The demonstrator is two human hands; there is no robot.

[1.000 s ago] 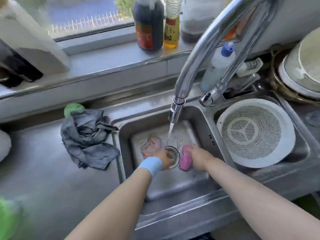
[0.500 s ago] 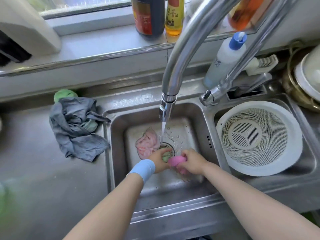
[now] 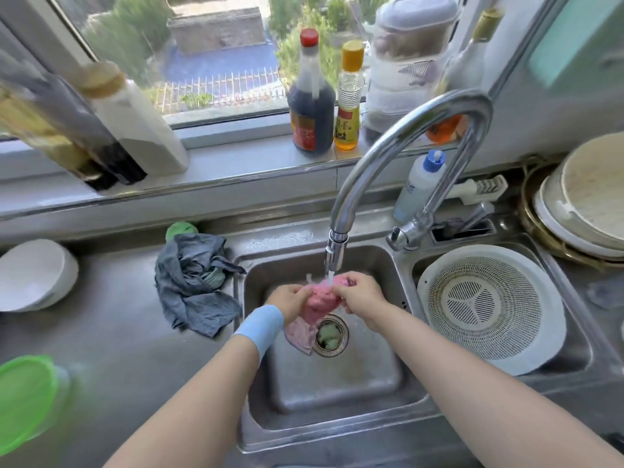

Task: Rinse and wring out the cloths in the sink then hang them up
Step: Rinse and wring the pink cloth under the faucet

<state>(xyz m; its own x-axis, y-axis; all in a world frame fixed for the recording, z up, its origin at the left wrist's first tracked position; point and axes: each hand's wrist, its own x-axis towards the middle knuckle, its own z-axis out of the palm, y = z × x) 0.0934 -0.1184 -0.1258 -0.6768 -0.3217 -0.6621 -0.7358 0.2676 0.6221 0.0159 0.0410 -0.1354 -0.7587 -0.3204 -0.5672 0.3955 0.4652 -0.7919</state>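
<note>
We see both hands gripping one crumpled bright pink cloth (image 3: pixel 319 304) over the steel sink basin (image 3: pixel 337 393), right under the spout of the curved chrome faucet (image 3: pixel 398 136), whose thin stream of water (image 3: pixel 330 276) lands on the cloth's top. The left hand (image 3: pixel 288 298), with a light blue wristband (image 3: pixel 260 327), curls round the cloth's left side. The right hand (image 3: pixel 358 295) pinches its right side. A paler pink cloth (image 3: pixel 299 336) lies on the basin floor, touching the round drain strainer (image 3: pixel 331 336). A crumpled grey cloth (image 3: pixel 196 285) rests on the steel bench (image 3: pixel 118 349) near its back edge, against the basin's left rim.
</note>
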